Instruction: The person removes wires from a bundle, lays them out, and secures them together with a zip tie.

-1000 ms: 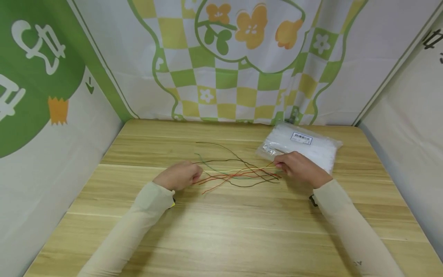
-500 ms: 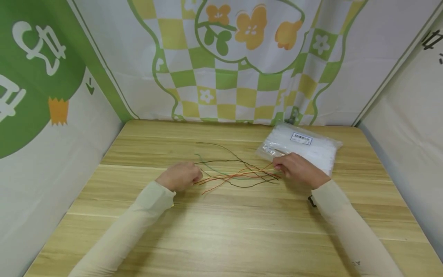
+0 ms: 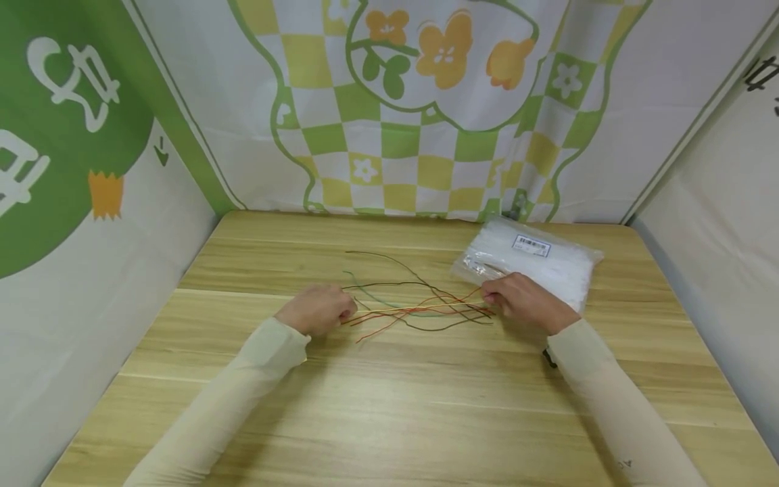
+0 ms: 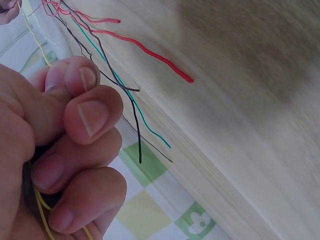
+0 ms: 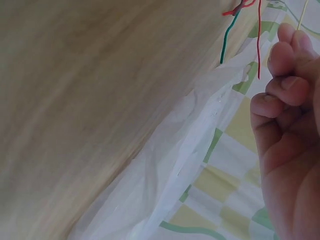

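Observation:
A thin yellow wire (image 3: 420, 307) runs nearly straight between my two hands. My left hand (image 3: 318, 310) pinches it between thumb and fingers, and in the left wrist view more yellow strand (image 4: 41, 215) passes through the curled palm. At the other side my right hand (image 3: 528, 302) pinches the yellow wire by thumb and fingertips, seen at the edge of the right wrist view. Below the yellow one, several loose wires lie crossed on the table: red (image 4: 150, 52), green (image 4: 145, 120) and black or dark brown (image 4: 139, 145).
A clear plastic bag (image 3: 560, 267) with white contents and a barcode label lies at the back right, just behind my right hand. The wooden table (image 3: 389, 406) ends at a patterned curtain (image 3: 398, 142). Fabric walls stand on both sides.
The yellow wire, slightly curved a second ago, is now straighter and sits a little lower in the head view. Both hands have shifted only slightly; the loose wires lie as before.

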`<move>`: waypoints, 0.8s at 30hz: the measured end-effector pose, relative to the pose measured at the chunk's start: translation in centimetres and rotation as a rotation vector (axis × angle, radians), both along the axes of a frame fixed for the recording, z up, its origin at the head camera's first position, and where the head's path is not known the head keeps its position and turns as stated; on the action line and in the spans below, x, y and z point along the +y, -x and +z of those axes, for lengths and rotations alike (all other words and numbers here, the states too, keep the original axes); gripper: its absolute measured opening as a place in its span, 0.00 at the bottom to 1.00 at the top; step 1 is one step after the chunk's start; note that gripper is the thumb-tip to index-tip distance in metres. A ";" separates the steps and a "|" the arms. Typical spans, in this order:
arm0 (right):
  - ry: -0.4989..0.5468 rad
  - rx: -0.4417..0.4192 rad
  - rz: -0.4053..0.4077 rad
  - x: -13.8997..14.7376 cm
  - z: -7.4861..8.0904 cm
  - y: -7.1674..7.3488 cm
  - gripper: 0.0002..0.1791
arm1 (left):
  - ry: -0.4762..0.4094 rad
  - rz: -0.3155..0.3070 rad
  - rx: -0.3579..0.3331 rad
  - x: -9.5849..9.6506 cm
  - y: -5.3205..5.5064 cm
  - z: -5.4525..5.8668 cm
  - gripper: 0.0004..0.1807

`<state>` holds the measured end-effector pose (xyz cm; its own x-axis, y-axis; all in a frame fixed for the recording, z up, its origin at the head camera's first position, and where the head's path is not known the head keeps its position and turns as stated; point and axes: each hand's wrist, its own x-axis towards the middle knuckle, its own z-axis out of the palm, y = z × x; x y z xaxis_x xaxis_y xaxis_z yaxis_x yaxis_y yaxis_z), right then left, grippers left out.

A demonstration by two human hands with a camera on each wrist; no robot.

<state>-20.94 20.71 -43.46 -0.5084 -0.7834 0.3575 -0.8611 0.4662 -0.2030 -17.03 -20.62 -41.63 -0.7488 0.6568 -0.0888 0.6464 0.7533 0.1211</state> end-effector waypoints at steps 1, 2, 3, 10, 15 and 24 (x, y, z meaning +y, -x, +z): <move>0.002 -0.003 0.002 0.1 0.0 0.0 0.20 | 0.002 0.001 0.003 0.0 0.0 0.0 0.27; 0.001 -0.008 0.000 0.1 -0.1 0.0 0.20 | 0.002 0.002 0.006 0.1 0.0 -0.1 0.27; -0.001 -0.009 -0.002 0.1 -0.1 0.0 0.20 | 0.003 0.002 0.008 0.1 0.0 -0.1 0.27; -0.069 -0.063 -0.048 0.0 -0.2 -0.1 0.16 | 0.033 0.025 0.035 0.0 0.0 -0.4 0.21; -0.080 -0.083 -0.059 -0.5 -0.2 -0.2 0.14 | 0.030 0.070 -0.047 -0.2 0.0 -0.2 0.18; -0.088 -0.148 -0.093 -0.5 -0.1 -0.4 0.09 | 0.015 0.122 -0.084 -0.9 0.0 0.1 0.16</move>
